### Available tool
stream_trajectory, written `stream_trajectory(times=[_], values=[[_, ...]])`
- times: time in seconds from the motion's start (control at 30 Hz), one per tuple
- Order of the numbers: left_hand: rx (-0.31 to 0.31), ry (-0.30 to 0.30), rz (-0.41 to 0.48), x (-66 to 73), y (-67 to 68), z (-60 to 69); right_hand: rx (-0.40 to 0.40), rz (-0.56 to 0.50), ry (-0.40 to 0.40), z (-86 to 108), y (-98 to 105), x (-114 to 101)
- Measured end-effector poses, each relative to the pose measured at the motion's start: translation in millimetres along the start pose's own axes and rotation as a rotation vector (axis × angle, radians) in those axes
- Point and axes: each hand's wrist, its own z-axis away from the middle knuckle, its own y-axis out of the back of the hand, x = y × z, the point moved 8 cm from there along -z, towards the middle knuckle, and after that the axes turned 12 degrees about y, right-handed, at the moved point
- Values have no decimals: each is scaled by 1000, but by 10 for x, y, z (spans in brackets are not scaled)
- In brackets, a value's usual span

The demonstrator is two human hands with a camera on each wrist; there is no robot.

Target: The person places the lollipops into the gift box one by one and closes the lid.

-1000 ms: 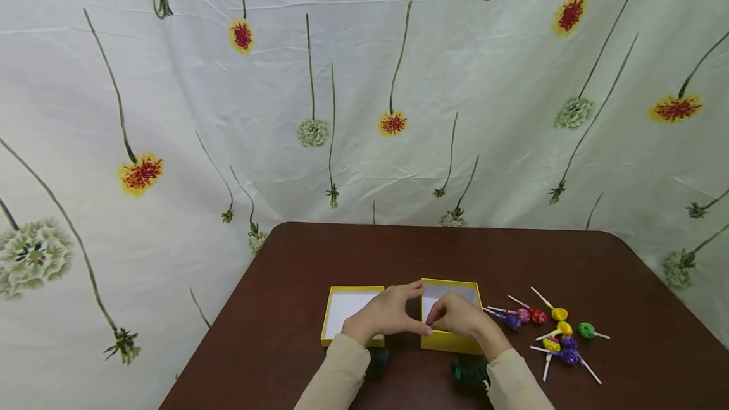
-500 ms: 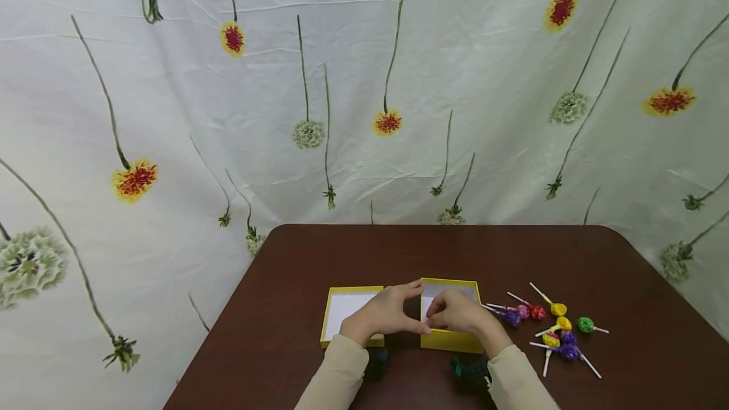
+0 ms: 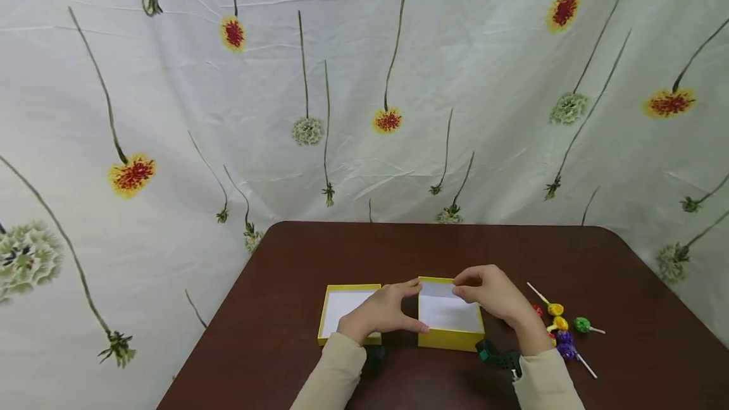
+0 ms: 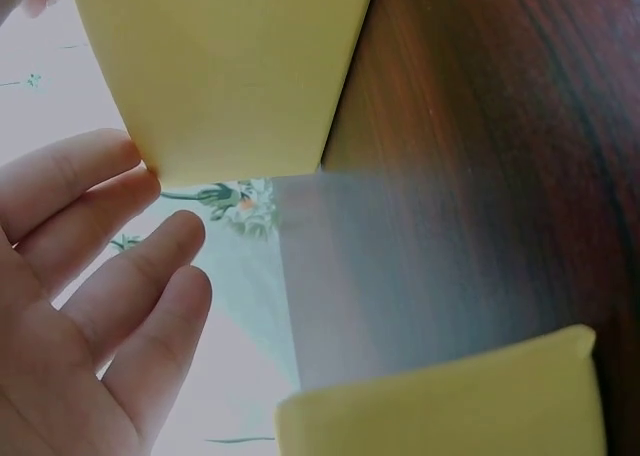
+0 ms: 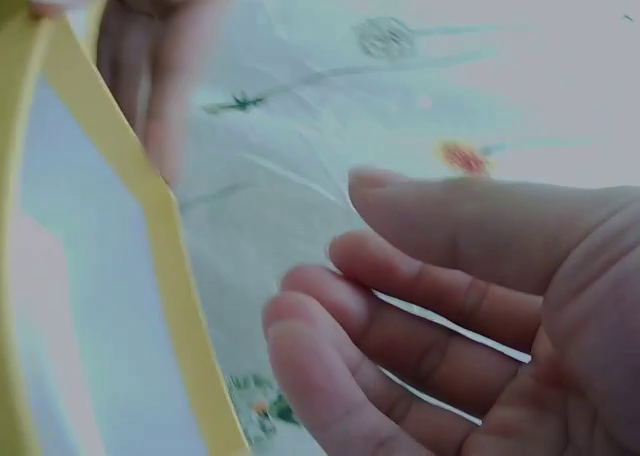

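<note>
A deep yellow box [image 3: 452, 338] with a white inside stands on the dark table. My left hand [image 3: 380, 310] holds its left side, the thumb at the front corner and the index finger at the back corner. In the left wrist view the other fingers [image 4: 150, 286] extend beside the box's yellow wall [image 4: 225, 76]. Above the box's right edge is my right hand [image 3: 492, 293], fingers loosely bent. Nothing shows between thumb and fingers [image 5: 330, 376] in the right wrist view. A shallow yellow tray-like lid [image 3: 321, 328], white inside, lies left of the box, partly behind the left hand.
Several lollipops lie right of the box: yellow ones [image 3: 555, 310], a green one [image 3: 581, 324], purple ones [image 3: 566, 345]; a red one [image 3: 537, 310] is partly hidden by the right forearm. A flower-printed cloth [image 3: 364, 81] hangs behind the table [image 3: 319, 252].
My right hand has come up out of the box and moved right, over its right edge, now covering some lollipops. The left hand stays at the box's left side.
</note>
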Motion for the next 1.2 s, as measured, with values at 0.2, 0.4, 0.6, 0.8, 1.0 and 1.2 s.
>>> stream_trajectory(times=[0.2, 0.4, 0.6, 0.8, 1.0, 1.2], values=[[-13, -8, 28, -16, -11, 8, 7, 15, -26, 151, 272, 263], [-9, 0, 30, -12, 11, 1, 9, 47, -60, 285, 460, 604], [-9, -6, 36, -15, -11, 6, -16, 16, -56, 349, 482, 808], [-11, -7, 35, -23, -26, -2, -59, 22, -45, 355, 422, 893], [-9, -3, 37, -18, -14, -3, -42, 68, -50, 327, 418, 905], [-1, -15, 31, -10, -3, 11, -47, 114, -58, 333, 430, 892]])
